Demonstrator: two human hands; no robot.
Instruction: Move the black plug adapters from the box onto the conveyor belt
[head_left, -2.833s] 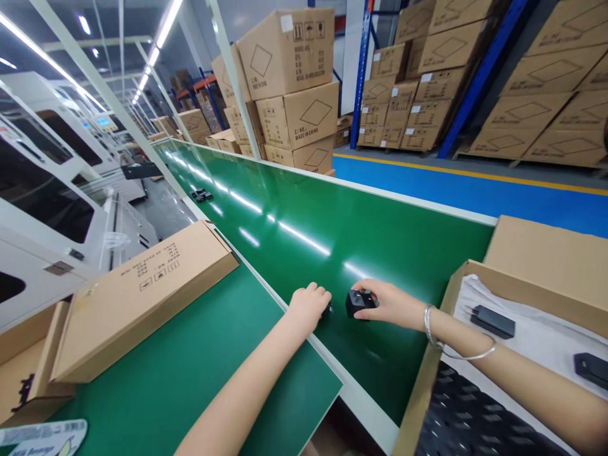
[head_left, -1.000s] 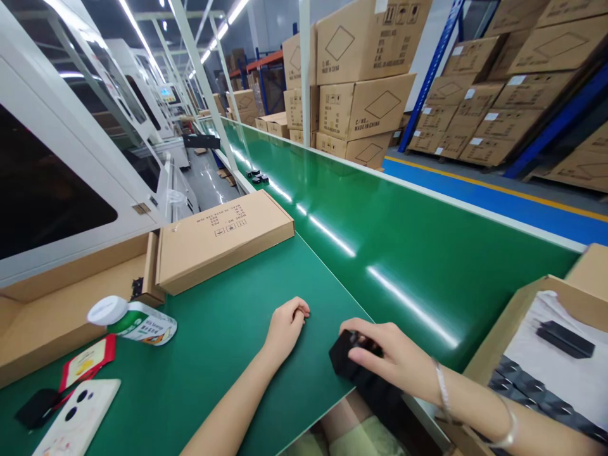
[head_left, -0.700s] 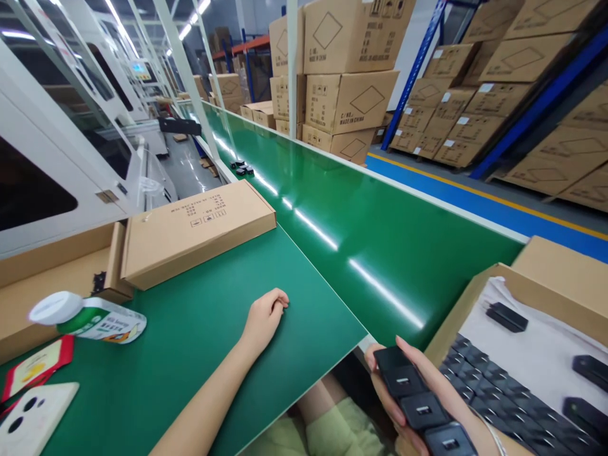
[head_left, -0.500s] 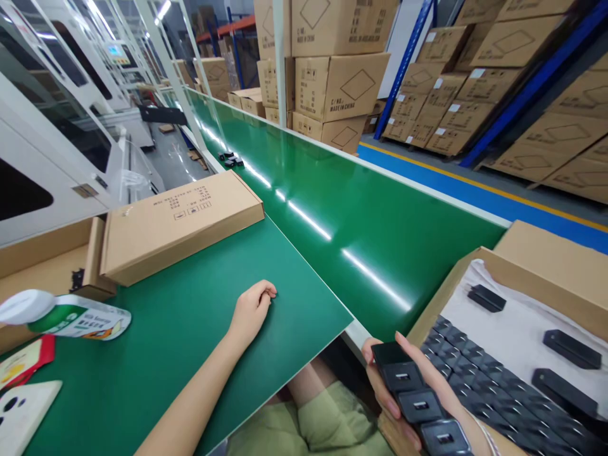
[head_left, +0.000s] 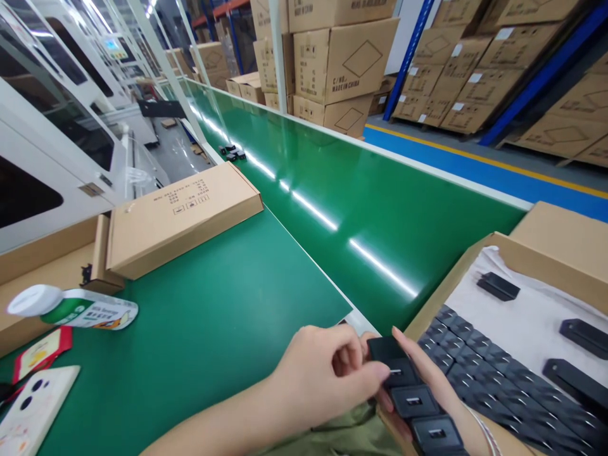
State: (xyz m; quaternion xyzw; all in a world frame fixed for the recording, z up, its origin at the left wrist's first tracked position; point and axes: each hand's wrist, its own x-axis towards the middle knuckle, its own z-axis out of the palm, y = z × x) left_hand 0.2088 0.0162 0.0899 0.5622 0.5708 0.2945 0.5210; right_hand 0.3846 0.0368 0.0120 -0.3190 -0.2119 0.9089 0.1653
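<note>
A row of several black USB chargers (head_left: pixel 412 401), each with a USB port facing up, lies in my right hand (head_left: pixel 439 386), whose fingers and thumb wrap around the row's sides. My left hand (head_left: pixel 327 364) has come to the far end of this row. Its fingers are curled and its thumb presses on the face of the endmost charger, beside the port. The left fingertips' contact with that charger is partly hidden. To the right, an open carton (head_left: pixel 479 253) holds packed rows of black chargers (head_left: pixel 498 373) and a few loose ones on white lining.
A green conveyor belt (head_left: pixel 332 183) runs past the green table (head_left: pixel 199 329). On the table are a closed cardboard box (head_left: pixel 185 218), a bottle (head_left: pixel 76 308), a red packet (head_left: pixel 42 351) and a phone (head_left: pixel 40 405). Several black pieces (head_left: pixel 232 152) lie on the belt.
My left hand has moved right and nearer, from the tabletop to the charger row. The row stays in my right hand. The view has shifted slightly.
</note>
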